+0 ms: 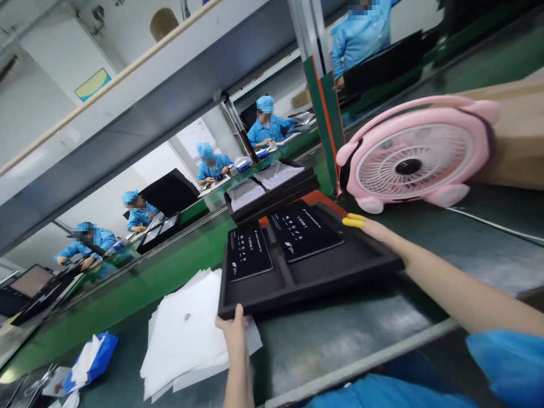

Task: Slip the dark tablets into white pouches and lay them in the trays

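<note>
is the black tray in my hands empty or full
Partly full: two black printed panels sit in the black tray, one either side of its divider, with bare tray showing beside them.

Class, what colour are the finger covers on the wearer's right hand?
The finger covers on the right hand are yellow, best seen in the head view.

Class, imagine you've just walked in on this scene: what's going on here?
A person holds a black tray with both hands: the left hand at its near left corner, the right hand, with yellow covers on its fingertips, at its right side. In the tray lie two dark panels with white print, parted by a divider. White sheets lie on the bench to the left; a pink fan stands to the right. Beyond, other people in blue are at work.
</note>
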Demonstrator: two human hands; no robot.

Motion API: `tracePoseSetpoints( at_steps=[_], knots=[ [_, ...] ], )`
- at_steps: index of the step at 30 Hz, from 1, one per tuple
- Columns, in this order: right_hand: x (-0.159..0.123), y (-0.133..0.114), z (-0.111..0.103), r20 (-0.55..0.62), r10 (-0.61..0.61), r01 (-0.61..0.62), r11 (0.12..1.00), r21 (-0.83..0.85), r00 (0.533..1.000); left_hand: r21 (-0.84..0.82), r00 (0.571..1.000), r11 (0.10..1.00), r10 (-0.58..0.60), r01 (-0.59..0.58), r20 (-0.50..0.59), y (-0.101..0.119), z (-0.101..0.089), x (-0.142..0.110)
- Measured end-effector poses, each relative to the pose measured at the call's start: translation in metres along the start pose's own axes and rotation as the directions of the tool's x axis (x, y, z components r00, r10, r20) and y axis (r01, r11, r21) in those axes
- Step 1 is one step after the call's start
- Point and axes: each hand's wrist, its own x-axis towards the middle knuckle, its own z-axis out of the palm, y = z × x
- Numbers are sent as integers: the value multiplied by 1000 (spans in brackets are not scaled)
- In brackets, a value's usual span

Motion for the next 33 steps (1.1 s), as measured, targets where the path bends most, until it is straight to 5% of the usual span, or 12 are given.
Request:
tracePoseSetpoints(
  at_steps=[3,5,6,7,9,11,14,16,21,23,28,33],
  knots=[
    [-20,-11,0,18,-65,67,993,-93,998,351,982,936,-32,-35,184,-16,-8,-6],
    [-47,-2,15,284,-48,94,984,-152,958,511,957,848,-17,-140,291,-14,-17,-5],
    [-63,7,26,518,22,102,972,-210,855,563,944,804,-9,-189,331,-10,-21,-4],
    [-79,19,38,723,126,114,955,-274,679,608,932,759,-5,-233,363,-4,-24,-3],
    [-106,50,65,883,311,142,915,-378,351,675,915,671,10,-306,404,8,-28,-2],
    [-124,81,87,875,431,195,859,-472,220,677,881,637,9,-369,472,18,-34,1],
    [-132,114,104,844,461,267,806,-528,275,547,810,728,21,-414,586,27,-45,18],
    [-129,125,106,832,436,322,778,-540,343,519,848,744,118,-421,517,28,-54,35],
    [-120,133,105,796,289,532,617,-580,532,760,938,555,265,-338,223,12,-56,74],
    [-120,131,108,800,298,592,550,-589,521,782,948,544,254,-305,193,3,-52,81],
    [-122,123,119,862,376,720,485,-496,340,811,952,519,272,-271,144,-3,-49,83],
    [-118,126,132,874,358,695,535,-480,329,791,950,557,299,-254,95,1,-53,81]
  ],
)
